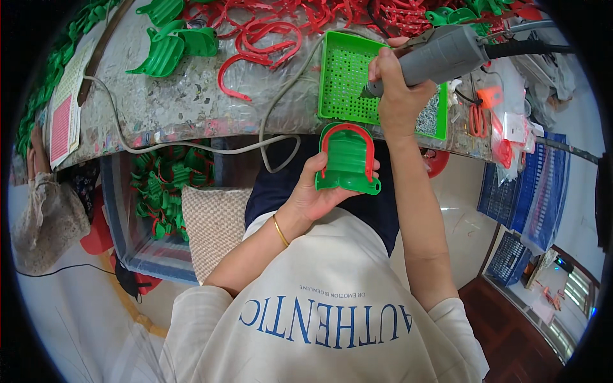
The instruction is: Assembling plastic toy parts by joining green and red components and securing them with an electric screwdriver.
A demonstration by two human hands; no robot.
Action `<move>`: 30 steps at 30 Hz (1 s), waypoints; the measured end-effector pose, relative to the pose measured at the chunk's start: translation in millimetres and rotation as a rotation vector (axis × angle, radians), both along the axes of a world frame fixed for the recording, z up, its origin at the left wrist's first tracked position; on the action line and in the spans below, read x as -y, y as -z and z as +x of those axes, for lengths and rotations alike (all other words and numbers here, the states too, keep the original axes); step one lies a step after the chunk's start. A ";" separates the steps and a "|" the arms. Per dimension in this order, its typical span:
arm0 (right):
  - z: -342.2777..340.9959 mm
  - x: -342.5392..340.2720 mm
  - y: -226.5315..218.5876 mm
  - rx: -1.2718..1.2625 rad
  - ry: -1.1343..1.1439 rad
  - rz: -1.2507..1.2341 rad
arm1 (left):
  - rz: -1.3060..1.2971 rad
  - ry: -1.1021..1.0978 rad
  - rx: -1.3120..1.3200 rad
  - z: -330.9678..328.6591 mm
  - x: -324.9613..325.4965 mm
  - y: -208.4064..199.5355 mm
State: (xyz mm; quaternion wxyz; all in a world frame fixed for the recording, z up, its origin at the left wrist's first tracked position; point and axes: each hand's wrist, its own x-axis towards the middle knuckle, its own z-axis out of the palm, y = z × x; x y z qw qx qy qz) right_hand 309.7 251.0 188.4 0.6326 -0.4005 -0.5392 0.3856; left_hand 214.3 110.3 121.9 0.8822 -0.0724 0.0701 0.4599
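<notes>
My left hand (307,195) grips a green ribbed plastic scoop-like piece (348,156) with a red U-shaped strip (369,148) along its curved edge. It is held just off the table's front edge. In my right hand (403,102) is a grey electric screwdriver (444,56), fingers wrapped round its body. Its narrow tip points down-left over a green perforated tray (323,83). Small silvery bits, probably screws, lie in the tray's right part, partly hidden by my right hand and wrist.
Loose red curved strips (271,39) and green pieces (167,51) cover the table's far side. A grey cable (191,150) loops along its front edge. At lower left a blue-framed bin (159,265) holds several red-and-green pieces. Another person's hand (39,150) rests at the far left.
</notes>
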 end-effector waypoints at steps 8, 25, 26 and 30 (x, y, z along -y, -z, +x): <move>2.3 -2.9 10.9 -0.005 -0.005 0.007 | 0.016 -0.010 -0.021 0.0 -1.1 2.6; -4.0 14.3 -33.0 -0.128 -0.030 0.072 | -0.028 -0.003 -0.005 -1.5 -3.0 2.9; -4.3 19.5 -36.6 -0.127 -0.030 0.073 | -0.014 -0.011 -0.022 -1.8 -3.0 2.2; -7.7 39.0 -43.0 -0.078 -0.070 0.016 | -0.014 -0.012 -0.036 -1.4 -1.6 -0.9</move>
